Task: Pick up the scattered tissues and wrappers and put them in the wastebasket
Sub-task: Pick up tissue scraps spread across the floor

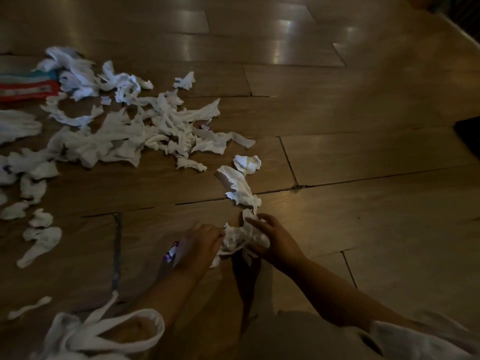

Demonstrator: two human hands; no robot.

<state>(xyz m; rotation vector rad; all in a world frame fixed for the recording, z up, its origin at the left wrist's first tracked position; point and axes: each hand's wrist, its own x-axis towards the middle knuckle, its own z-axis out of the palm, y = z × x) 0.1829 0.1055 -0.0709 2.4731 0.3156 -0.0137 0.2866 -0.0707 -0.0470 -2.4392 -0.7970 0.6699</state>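
A crumpled wad of white tissue [240,239] sits between both hands just above the wooden floor. My left hand [201,242] grips its left side and my right hand [272,240] grips its right side. A small purple wrapper [172,252] lies on the floor just left of my left hand. A long torn tissue [240,187] trails away from the wad. A big pile of torn tissues [124,131] spreads over the left half of the floor, with another wrapper [206,125] among it. No wastebasket is in view.
A red, teal and white pack [26,85] lies at the far left edge. A dark object [468,137] shows at the right edge. Loose tissue strips [85,331] lie near my left forearm. The floor is dim wooden planks [363,165].
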